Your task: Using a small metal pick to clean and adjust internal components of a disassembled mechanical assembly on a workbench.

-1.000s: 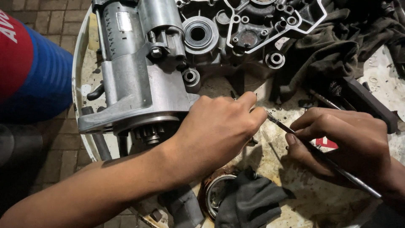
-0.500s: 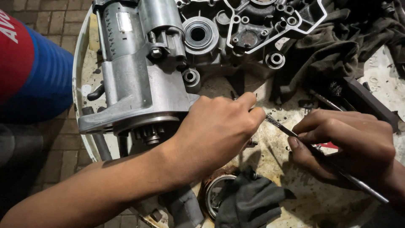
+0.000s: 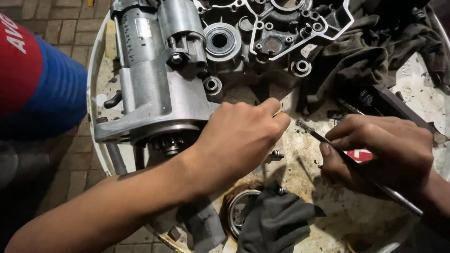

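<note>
My left hand [image 3: 239,140] rests, fingers curled, on the dirty white round work surface [image 3: 300,164] beside a grey starter motor [image 3: 154,79]. Its fingertips pinch something small that I cannot make out. My right hand [image 3: 379,152] grips a thin metal rod tool [image 3: 318,137] like a pen. The tool's tip points left, a short gap from my left fingertips. A grey engine case [image 3: 262,33] with round bearing holes lies at the top, beyond both hands.
A dark rag [image 3: 276,220] and a metal ring [image 3: 239,208] lie near the front edge. More dark cloth [image 3: 375,51] is piled at the top right. A blue and red drum [image 3: 33,84] stands left on the brick floor. A small bolt [image 3: 277,153] lies loose.
My right hand has pulled the rod tool slightly right, away from my left fingertips. My left hand stays in place.
</note>
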